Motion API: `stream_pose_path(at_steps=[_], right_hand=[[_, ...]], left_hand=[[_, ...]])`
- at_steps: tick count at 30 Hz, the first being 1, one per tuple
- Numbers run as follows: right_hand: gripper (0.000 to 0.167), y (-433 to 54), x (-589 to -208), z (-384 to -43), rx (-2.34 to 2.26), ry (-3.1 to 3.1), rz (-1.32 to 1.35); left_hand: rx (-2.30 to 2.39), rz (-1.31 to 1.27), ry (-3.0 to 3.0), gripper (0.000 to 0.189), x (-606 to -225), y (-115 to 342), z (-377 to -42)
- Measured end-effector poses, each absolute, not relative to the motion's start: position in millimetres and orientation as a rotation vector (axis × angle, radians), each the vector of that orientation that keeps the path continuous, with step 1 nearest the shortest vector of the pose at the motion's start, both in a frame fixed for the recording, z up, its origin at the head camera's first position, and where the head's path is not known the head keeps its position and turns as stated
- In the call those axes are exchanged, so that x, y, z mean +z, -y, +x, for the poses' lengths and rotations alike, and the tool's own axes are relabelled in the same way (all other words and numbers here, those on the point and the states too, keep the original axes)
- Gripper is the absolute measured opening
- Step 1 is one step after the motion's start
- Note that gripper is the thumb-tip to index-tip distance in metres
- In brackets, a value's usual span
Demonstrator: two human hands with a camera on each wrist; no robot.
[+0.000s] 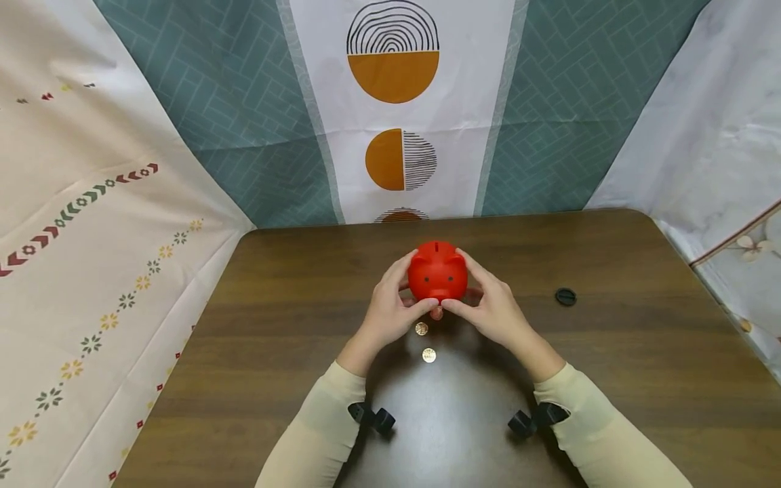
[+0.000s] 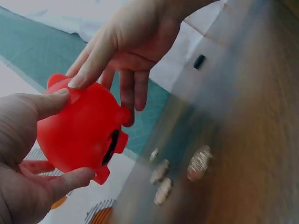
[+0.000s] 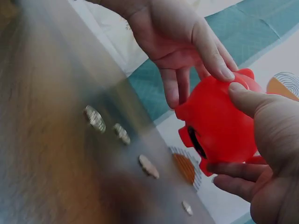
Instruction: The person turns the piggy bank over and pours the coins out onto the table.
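Both hands hold a red piggy bank (image 1: 436, 271) over the table, its snout toward me and the coin slot on top. My left hand (image 1: 390, 305) grips one side, thumb at the snout. On the other side my right hand (image 1: 495, 308) grips it the same way, the two thumb tips close together. A dark round hole (image 2: 110, 147) shows in the piggy bank's underside, between its feet. Below it are several coins, among them a gold-coloured coin (image 1: 429, 355), a second coin (image 1: 422, 329) and a reddish coin (image 1: 436, 313) just under the thumbs.
A round black plug (image 1: 565, 296) with a bar across it lies on the wooden table (image 1: 293, 352), to the right of the hands. Patterned cloths (image 1: 244, 81) hang behind the table and at both sides. Black wrist cameras (image 1: 384, 421) are strapped over the sleeves.
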State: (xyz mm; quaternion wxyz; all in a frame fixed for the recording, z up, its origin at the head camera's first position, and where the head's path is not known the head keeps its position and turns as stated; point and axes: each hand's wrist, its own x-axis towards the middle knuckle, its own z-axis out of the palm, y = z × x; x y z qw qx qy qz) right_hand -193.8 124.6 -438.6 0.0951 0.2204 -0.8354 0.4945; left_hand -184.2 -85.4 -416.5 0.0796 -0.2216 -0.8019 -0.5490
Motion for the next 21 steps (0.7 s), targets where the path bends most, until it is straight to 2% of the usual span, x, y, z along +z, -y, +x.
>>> stream_pose_path(at_steps=[9, 16, 21], right_hand=[[0.087, -123, -442, -193, 1.469, 2.508, 0.62], [0.089, -123, -434, -188, 1.292, 2.231, 0.749], [0.088, -125, -436, -190, 1.422, 2.435, 0.675]], left_hand=[[-1.62, -0.639, 2.485, 0.085, -431, 90, -193], [-1.539, -0.807, 2.225, 0.084, -425, 86, -187], [-1.561, -0.7, 2.391, 0.084, -427, 88, -189]])
